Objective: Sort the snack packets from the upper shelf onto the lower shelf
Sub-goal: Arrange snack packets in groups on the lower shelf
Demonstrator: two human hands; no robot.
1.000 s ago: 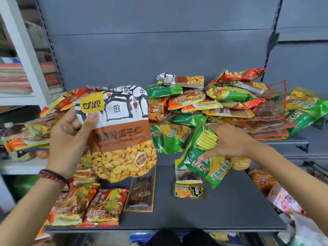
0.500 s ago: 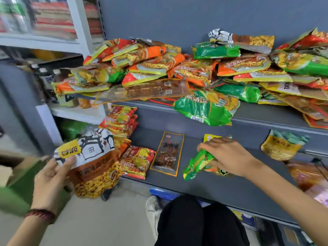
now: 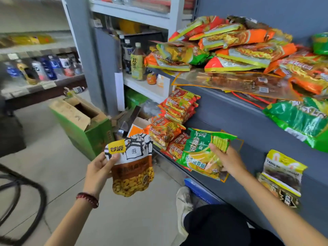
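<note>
My left hand point(image 3: 99, 170) holds a white, brown and yellow seed pouch point(image 3: 132, 166) by its top corner, out over the floor left of the shelves. A green and yellow noodle packet point(image 3: 202, 155) is gripped at its right edge by my right hand point(image 3: 229, 159), just above the dark lower shelf point(image 3: 248, 157). Beside it on that shelf lie stacked red-orange packets point(image 3: 170, 126). A yellow and brown packet point(image 3: 282, 173) lies further right. The upper shelf point(image 3: 230, 96) carries a heap of orange, red and green packets point(image 3: 239, 48).
An open green cardboard box point(image 3: 83, 121) stands on the tiled floor to the left. Bottles point(image 3: 136, 63) fill a white shelf behind it. My dark-trousered knee point(image 3: 221, 226) and a white shoe point(image 3: 182, 203) are below the lower shelf. A black curved frame point(image 3: 26, 206) sits far left.
My view has swung left and down. My left hand carried the seed pouch down off the shelves, over the floor. My right hand moved the green packet leftward beside the red-orange stack.
</note>
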